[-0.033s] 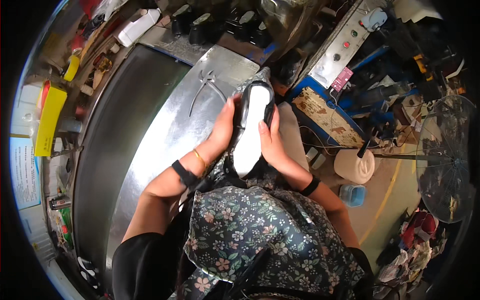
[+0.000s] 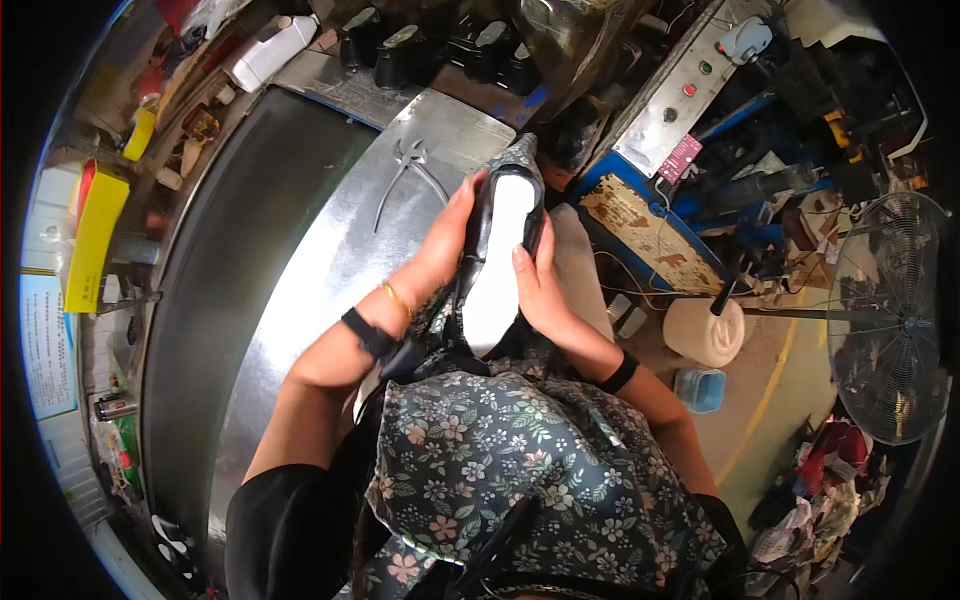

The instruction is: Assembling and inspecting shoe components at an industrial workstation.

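Observation:
A black shoe (image 2: 475, 258) with a long white sole-shaped surface facing up lies lengthwise above my lap. On its left side, my left hand (image 2: 447, 232) is closed along the black edge. My right hand (image 2: 541, 288) holds the opposite side, its thumb resting on the white surface and its fingers passing behind the shoe. A dark floral apron (image 2: 500, 450) covers my lap, and patterned cloth also shows beyond the shoe's far end. Lasting pincers (image 2: 410, 175) with spread handles lie on the metal tabletop, apart from my left hand.
The shiny metal tabletop (image 2: 330, 235) borders a dark belt (image 2: 240, 200) on my left. Several black shoes stand at the back. To the right are a machine panel (image 2: 670, 115) with buttons, a cream container (image 2: 703, 333), a blue tub (image 2: 700, 390) and a fan (image 2: 900, 320).
The view has shifted very slightly, and my left wrist has turned a little. Both hands keep their hold on the shoe.

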{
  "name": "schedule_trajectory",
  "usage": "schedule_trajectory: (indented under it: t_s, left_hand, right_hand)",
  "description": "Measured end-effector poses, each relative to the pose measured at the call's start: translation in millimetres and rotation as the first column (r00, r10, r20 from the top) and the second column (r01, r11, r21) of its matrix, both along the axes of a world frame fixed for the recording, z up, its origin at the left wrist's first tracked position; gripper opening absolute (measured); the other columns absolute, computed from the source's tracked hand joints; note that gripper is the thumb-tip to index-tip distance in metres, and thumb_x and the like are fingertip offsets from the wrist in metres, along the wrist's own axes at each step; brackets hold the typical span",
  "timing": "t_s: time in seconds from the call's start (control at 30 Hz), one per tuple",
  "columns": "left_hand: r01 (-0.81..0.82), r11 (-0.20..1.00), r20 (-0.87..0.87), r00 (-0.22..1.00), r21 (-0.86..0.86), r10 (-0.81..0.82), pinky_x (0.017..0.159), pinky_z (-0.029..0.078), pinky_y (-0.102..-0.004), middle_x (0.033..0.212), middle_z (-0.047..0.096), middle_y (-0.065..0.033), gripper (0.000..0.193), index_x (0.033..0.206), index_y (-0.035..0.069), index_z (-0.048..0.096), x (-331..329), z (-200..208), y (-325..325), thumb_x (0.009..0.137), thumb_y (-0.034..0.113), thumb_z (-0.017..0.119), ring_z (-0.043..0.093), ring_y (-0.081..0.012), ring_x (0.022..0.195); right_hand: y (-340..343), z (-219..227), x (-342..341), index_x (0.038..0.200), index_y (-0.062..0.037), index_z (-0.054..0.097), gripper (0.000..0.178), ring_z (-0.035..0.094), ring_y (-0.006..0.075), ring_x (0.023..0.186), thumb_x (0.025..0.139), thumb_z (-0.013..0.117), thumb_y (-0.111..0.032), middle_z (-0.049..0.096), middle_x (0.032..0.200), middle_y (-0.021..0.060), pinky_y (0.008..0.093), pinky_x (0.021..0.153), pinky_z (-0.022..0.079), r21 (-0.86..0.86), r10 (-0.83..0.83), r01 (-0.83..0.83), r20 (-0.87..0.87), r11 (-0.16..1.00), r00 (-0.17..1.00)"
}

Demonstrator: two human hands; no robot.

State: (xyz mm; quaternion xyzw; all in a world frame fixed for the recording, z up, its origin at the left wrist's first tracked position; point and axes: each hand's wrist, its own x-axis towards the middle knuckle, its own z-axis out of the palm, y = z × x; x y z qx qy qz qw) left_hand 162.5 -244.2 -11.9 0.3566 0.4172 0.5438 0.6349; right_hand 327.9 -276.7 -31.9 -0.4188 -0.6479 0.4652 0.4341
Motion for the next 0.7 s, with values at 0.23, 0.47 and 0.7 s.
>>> schedule_trajectory:
  t_s: [0.23, 0.47, 0.7]
  left_hand:
    - [0.245, 0.968, -0.243, 0.944, 0.058, -0.225, 0.095, 0.043, -0.0278, 0.118, 0.061, -0.0043, 0.039, 0.127, 0.009, 0.059, 12.2, 7.3, 29.9, 0.101, 0.037, 0.052, 0.055, -0.0128, 0.107]
    - [0.362, 0.93, 0.128, 0.927, -0.058, -0.353, 0.095, 0.043, -0.0265, 0.121, 0.06, -0.0043, 0.041, 0.135, 0.006, 0.051, 20.5, 5.7, 30.0, 0.102, 0.031, 0.052, 0.055, -0.0126, 0.111]
    - [0.284, 0.958, -0.108, 0.952, -0.034, -0.286, 0.098, 0.043, -0.0266, 0.127, 0.058, -0.0055, 0.04, 0.137, 0.004, 0.05, 27.2, -0.1, 28.1, 0.102, 0.024, 0.052, 0.053, -0.0129, 0.114]
  right_hand:
    - [37.7, 21.2, 28.1, 0.151, -0.003, 0.023, 0.071, 0.035, 0.0243, 0.137, 0.103, 0.029, -0.054, 0.035, 0.149, 0.0163, 0.0333, 0.114, 0.025, -0.31, 0.09, -0.177, -0.276, 0.934, 0.957]
    - [64.0, 34.5, 18.2, 0.12, -0.0033, 0.059, 0.028, 0.052, 0.0157, 0.114, 0.104, 0.048, -0.024, 0.059, 0.122, 0.0061, 0.0285, 0.101, 0.038, -0.25, 0.006, -0.063, -0.224, 0.966, 0.975]
    - [77.5, 36.8, 46.8, 0.142, -0.0032, 0.043, 0.047, 0.051, 0.0182, 0.122, 0.104, 0.046, -0.03, 0.052, 0.136, 0.0053, 0.0333, 0.106, 0.038, -0.479, 0.05, -0.477, -0.665, 0.737, 0.745]
